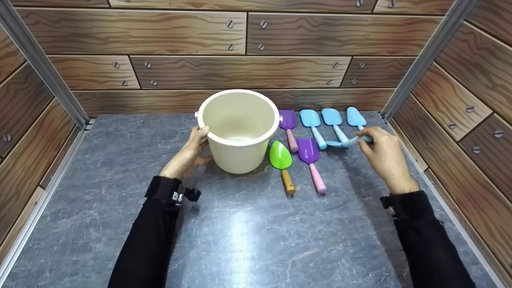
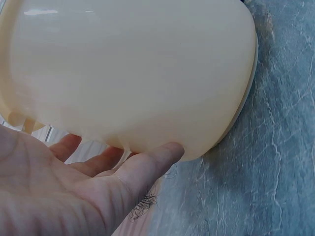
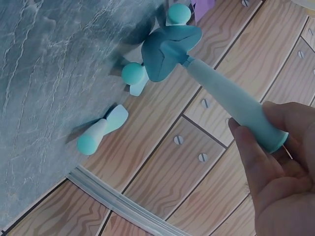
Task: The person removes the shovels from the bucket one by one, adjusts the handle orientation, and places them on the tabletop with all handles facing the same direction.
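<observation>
A cream bucket (image 1: pixel 239 158) stands upright on the table, its inside bare where visible. My left hand (image 1: pixel 188 150) rests against the bucket's left side, a fingertip at the rim. In the left wrist view, the thumb and fairly straight fingers of the left hand (image 2: pixel 93 182) touch the bucket wall (image 2: pixel 133 73). My right hand (image 1: pixel 384 154) pinches the handle end of a light-blue toy shovel (image 1: pixel 340 143). In the right wrist view, this shovel's handle (image 3: pixel 226 98) slants down to its blade, with the right hand (image 3: pixel 285 172) at the free end.
Three more light-blue shovels (image 1: pixel 310 118) lie in a row at the back right. Two purple shovels with pink handles (image 1: pixel 308 151) and a green trowel with a brown handle (image 1: pixel 281 155) lie right of the bucket. Wood-patterned walls (image 1: pixel 240 72) enclose the back and sides.
</observation>
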Tool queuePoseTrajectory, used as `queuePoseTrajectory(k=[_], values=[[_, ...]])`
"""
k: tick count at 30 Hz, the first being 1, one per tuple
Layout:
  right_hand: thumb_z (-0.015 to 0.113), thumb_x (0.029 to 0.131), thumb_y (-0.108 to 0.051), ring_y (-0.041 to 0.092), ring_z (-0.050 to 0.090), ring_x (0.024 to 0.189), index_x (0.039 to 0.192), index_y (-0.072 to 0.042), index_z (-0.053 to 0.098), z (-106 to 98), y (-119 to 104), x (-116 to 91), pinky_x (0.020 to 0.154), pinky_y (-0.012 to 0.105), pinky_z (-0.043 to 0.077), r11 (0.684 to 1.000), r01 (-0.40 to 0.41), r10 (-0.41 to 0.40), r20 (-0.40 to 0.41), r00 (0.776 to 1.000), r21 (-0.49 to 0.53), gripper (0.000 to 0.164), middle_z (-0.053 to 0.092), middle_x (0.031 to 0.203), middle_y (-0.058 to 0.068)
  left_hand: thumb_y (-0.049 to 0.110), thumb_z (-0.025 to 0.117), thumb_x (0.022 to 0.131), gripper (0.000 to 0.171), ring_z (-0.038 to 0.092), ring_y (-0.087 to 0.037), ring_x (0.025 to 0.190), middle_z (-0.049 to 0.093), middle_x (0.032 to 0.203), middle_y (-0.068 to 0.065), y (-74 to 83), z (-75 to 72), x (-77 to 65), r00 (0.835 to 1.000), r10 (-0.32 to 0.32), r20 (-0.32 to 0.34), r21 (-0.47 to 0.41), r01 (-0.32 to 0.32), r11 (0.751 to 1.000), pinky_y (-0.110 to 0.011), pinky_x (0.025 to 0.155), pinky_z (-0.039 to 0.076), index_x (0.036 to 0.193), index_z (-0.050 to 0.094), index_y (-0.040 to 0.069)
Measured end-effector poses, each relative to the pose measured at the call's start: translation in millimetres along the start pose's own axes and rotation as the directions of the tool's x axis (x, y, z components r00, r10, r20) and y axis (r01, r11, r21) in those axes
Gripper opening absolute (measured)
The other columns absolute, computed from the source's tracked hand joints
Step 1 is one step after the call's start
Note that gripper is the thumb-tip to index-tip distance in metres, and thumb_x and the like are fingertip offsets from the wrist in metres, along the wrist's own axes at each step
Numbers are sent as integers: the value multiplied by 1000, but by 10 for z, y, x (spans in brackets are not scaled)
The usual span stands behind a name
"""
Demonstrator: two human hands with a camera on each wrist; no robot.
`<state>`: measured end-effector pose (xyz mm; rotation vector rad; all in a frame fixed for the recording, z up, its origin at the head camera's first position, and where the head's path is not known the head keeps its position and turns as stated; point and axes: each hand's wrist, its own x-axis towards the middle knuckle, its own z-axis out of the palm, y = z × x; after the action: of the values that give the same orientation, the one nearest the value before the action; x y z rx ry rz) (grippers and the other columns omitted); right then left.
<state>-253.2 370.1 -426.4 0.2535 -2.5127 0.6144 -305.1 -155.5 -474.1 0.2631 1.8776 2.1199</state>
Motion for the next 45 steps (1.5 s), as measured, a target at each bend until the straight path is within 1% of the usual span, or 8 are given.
queuePoseTrajectory(k=[2,6,9,16,19,25,38,45], values=[[79,105,6,47,83,101,122,7,84,-17,-3,-17,85,11,52,1000,0,0,11,1000,-20,18,83,122,31,54,44,115,89,2,-50,186,1,197,-20,3,2,1,1000,-3,-1,1,3,1000,-85,142,20,186,6,17],[78,104,5,47,81,96,121,9,84,-49,-25,-43,82,52,63,998,0,4,57,998,-62,18,83,117,33,54,44,115,89,2,-50,186,0,197,-21,4,5,11,1000,-4,-2,-2,4,1000,-85,143,20,186,6,18],[76,103,4,47,79,95,123,11,82,-69,-46,-54,82,62,64,997,-24,34,126,991,-79,22,82,117,36,54,44,114,88,3,-49,186,2,197,-21,5,11,15,1000,-5,-6,-8,5,1000,-84,143,21,186,8,18],[73,99,2,36,75,81,132,11,80,-100,-67,-104,61,41,60,983,-152,180,366,913,-104,35,82,118,38,55,44,114,90,2,-48,186,1,196,-20,-1,-5,13,1000,2,9,1,-2,1000,-84,143,21,186,6,17],[75,98,2,40,79,87,136,11,78,-88,-57,-155,67,50,66,978,-167,206,439,874,-127,39,81,127,39,56,44,114,91,1,-48,186,0,196,-20,-4,-9,14,1000,3,14,6,-3,1000,-84,142,21,186,6,17],[80,93,4,49,81,102,132,13,76,-28,-25,-244,92,71,67,983,-107,169,524,835,-147,40,82,121,38,55,45,114,91,1,-48,186,0,196,-20,-8,-5,24,1000,0,11,-2,0,1000,-84,143,20,186,5,16],[92,90,-5,31,65,87,133,8,61,27,34,-289,76,50,58,980,-113,192,662,725,-161,54,65,94,14,53,45,114,90,2,-49,186,-1,196,-20,2,11,31,1000,-3,2,-9,3,1000,-84,143,20,185,6,15],[77,108,-23,46,76,102,144,12,62,8,-103,-163,91,65,65,967,-131,245,647,722,-220,54,78,118,34,61,50,118,91,8,-47,186,7,197,-23,59,-96,-6,1000,-14,16,41,13,999,-80,144,24,183,12,11]])
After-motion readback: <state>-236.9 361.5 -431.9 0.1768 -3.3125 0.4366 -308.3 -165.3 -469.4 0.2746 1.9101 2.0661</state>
